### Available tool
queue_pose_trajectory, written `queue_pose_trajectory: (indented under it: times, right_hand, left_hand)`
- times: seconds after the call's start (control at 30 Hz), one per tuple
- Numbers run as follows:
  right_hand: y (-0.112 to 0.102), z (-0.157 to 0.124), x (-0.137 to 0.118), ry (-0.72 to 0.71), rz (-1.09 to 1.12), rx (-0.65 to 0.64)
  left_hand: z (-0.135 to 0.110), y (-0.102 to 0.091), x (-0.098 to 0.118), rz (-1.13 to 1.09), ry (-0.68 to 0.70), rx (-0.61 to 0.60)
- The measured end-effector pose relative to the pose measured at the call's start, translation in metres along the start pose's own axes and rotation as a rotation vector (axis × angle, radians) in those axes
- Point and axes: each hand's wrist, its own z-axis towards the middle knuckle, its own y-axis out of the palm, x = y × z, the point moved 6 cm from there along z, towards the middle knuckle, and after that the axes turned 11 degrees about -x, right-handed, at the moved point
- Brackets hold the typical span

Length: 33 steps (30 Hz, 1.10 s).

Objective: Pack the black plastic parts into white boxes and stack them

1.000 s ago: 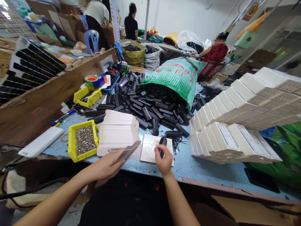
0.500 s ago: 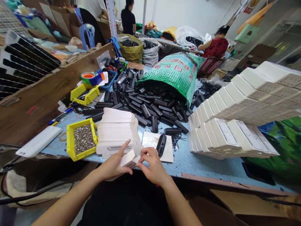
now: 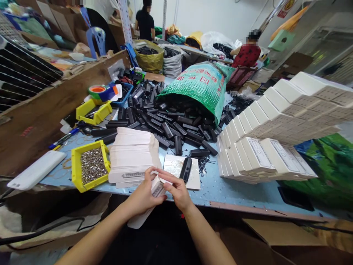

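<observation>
My left hand (image 3: 143,197) and my right hand (image 3: 178,191) both grip a small white cardboard box (image 3: 157,188) at the near edge of the blue table (image 3: 220,187). The box's lower end sticks out below my left hand. Just beyond my hands lies a stack of flat white box blanks (image 3: 132,156). A single black oblong device (image 3: 185,169) rests on a white tile (image 3: 193,176) right of that stack.
A heap of black devices (image 3: 171,125) spills from a green woven sack (image 3: 201,86). Finished white boxes (image 3: 275,136) are stacked at the right. A yellow bin of screws (image 3: 92,165) and a white slab (image 3: 35,170) lie left. People work at the back.
My right hand left the black device on the tile and joined my left hand on the white box, which went from a flat blank to a folded shape held nearer the table edge.
</observation>
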Motion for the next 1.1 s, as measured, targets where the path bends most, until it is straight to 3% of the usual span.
queue_pose_trajectory:
  times: [0.07,0.13,0.23,0.3,0.4,0.47,0.53,0.6,0.7,0.8,0.87,0.97,1.0,1.1]
  right_hand:
    - [0.002,-0.001,0.003,0.073,0.095,0.039]
    - [0.007,-0.002,0.003,0.072,0.056,0.09]
    - [0.012,-0.007,-0.009,-0.103,-0.248,0.168]
    - [0.009,-0.009,-0.013,-0.192,-0.457,0.073]
    - [-0.025,-0.01,-0.003,-0.058,-0.803,-0.154]
    - [-0.062,-0.013,0.004,0.118,-1.095,-0.214]
    - [-0.088,-0.017,0.003,0.205,-1.232,-0.231]
    - [-0.094,-0.021,-0.007,0.156,-1.08,-0.123]
    - [-0.08,-0.029,-0.028,-0.1,-0.506,0.262]
    - [-0.05,-0.034,-0.036,-0.383,-0.12,0.494]
    - [-0.032,-0.031,-0.036,-0.452,-0.121,0.505]
    - [-0.018,-0.025,-0.026,-0.362,-0.124,0.387]
    - [-0.017,-0.025,-0.023,-0.327,-0.098,0.358]
    - [-0.019,-0.02,-0.018,-0.295,-0.104,0.24]
  left_hand:
    - [0.0,0.001,0.003,0.006,-0.03,-0.016]
    - [0.0,0.0,0.005,0.026,-0.05,-0.022]
    - [0.005,-0.001,0.008,0.016,0.017,-0.035]
    - [0.007,-0.002,0.004,-0.037,0.055,-0.043]
    - [0.005,-0.01,-0.018,-0.291,-0.073,-0.037]
    - [-0.001,-0.018,-0.033,-0.625,-0.15,-0.009]
    - [-0.007,-0.027,-0.041,-0.958,-0.146,0.09]
    - [-0.012,-0.037,-0.047,-1.163,-0.129,0.305]
    - [-0.017,-0.034,-0.049,-1.289,-0.134,0.596]
    - [-0.011,-0.004,-0.042,-1.391,-0.203,0.575]
    - [-0.008,0.018,-0.038,-1.433,-0.259,0.449]
    - [-0.009,0.04,-0.039,-1.271,-0.333,0.17]
    - [-0.012,0.037,-0.043,-1.111,-0.321,0.17]
    - [-0.023,0.004,-0.046,-0.407,-0.101,0.423]
